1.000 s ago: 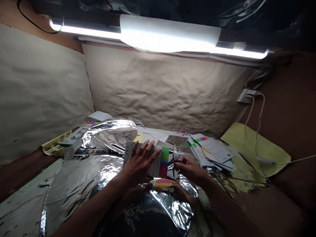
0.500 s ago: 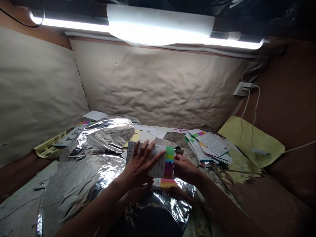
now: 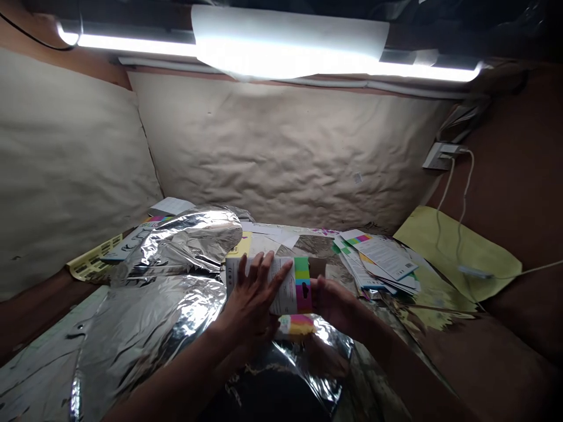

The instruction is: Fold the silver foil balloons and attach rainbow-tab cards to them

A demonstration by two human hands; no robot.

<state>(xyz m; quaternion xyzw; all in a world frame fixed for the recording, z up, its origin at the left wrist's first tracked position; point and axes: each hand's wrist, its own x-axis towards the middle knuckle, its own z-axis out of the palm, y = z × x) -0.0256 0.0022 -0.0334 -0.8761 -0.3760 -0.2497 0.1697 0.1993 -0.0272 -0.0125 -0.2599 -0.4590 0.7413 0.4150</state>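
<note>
A printed cardboard box (image 3: 285,302) with a green, yellow, blue and magenta striped end lies on its side over shiny silver film. My left hand (image 3: 253,293) grips it from above, its fingers spread across the white text face; the thumb is hidden. At the striped right end, my right hand (image 3: 335,302) has its bent fingers against the box's edge, fingertips partly hidden behind it. A dark brown flap (image 3: 317,268) sticks out from that end above the right fingers. A dark hanging-hole shape shows on the magenta stripe.
Crumpled silver film (image 3: 176,252) covers the left and middle of the table. Flat printed cartons (image 3: 382,258) lie piled at right, near a yellow sheet (image 3: 461,249) with a white cable. A yellow label strip (image 3: 94,258) lies far left. A lit tube lamp (image 3: 136,46) hangs above.
The right fingers have loosened and shifted slightly down along the box's end, and the brown flap now shows more. The left hand stays on the box. The view has moved slightly.
</note>
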